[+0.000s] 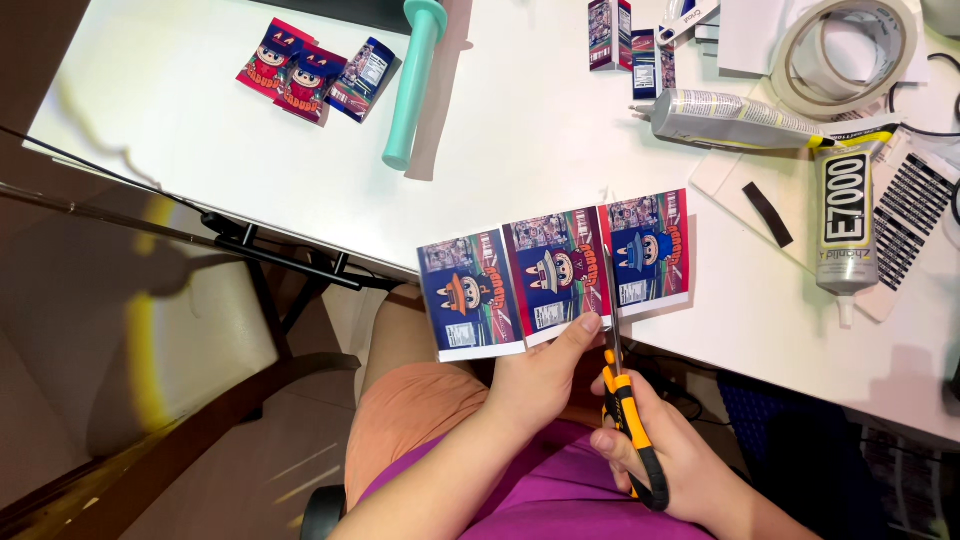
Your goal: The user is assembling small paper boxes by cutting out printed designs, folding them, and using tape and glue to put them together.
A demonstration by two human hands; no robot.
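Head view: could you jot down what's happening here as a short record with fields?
left hand: pinches the lower edge of a printed paper strip with three cartoon panels
right hand: holds orange-and-black scissors, blades up at the line between middle and right panels
surface: white table
nearby: two glue tubes, tape roll, teal cylinder, small printed packets

My left grip holds a printed strip of three blue-and-red panels. Far left of it lie three small packets; above it stand little boxes; right of it, two grey glue tubes.
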